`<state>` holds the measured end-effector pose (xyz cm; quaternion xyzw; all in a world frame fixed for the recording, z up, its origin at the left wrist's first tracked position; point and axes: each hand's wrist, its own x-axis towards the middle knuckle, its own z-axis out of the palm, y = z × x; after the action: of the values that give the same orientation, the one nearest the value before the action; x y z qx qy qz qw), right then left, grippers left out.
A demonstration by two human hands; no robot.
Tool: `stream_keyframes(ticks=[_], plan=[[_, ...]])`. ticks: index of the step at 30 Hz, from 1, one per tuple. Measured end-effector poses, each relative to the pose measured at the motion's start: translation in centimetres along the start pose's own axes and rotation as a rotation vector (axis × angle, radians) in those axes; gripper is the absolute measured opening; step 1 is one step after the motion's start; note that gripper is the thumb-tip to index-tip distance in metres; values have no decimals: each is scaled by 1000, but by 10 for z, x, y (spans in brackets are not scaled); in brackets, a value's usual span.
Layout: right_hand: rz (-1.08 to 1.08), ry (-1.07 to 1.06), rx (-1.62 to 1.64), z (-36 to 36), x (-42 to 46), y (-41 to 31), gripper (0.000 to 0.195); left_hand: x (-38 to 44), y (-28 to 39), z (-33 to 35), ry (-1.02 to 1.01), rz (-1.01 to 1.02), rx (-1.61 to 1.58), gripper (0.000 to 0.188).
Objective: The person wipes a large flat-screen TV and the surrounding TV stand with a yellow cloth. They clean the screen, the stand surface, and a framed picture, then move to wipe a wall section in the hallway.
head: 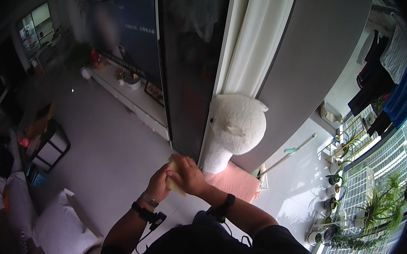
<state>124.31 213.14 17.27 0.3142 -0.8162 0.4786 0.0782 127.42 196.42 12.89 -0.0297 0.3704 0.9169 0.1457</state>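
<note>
Between my two hands is a pale yellow cloth [176, 188], folded or bunched up. My left hand [158, 185] grips its left side, and my right hand [191, 176] lies over it from the right with the fingers across the top. Part of the cloth is hidden under the fingers. Just beyond my hands stands a dark glass door panel [189, 87] with a pale smeary patch or reflection high up. To the right of my right hand, a white plush animal [239, 125] rests on a pink-covered seat [236, 181].
A cream curtain [259, 35] hangs beside a grey panel [308, 63]. On the right, a long pole [287, 155] leans near potted plants [331, 190] and hanging clothes [399, 96]. Leftward are a television [124, 31], a low white cabinet [135, 96], a side table [52, 147] and a cushion [64, 227].
</note>
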Motion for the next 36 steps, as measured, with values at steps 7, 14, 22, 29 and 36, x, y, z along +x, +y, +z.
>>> stream_keyframes(ticks=[7,14,22,29,36], plan=[[43,-187,-64,-10,95,60,46,9,77,-22,82,-54,352,45],[-356,599,-491,-241,313,-11,48,30,175,-103,375,164,515,49],[-677,1089,-948,-406,470,-97,46,79,283,-168,621,374,443,43],[-494,1283,-909,-314,452,9,48,132,324,-213,662,332,438,46],[-159,1193,-762,-177,329,160,51,193,366,-245,490,323,402,45]])
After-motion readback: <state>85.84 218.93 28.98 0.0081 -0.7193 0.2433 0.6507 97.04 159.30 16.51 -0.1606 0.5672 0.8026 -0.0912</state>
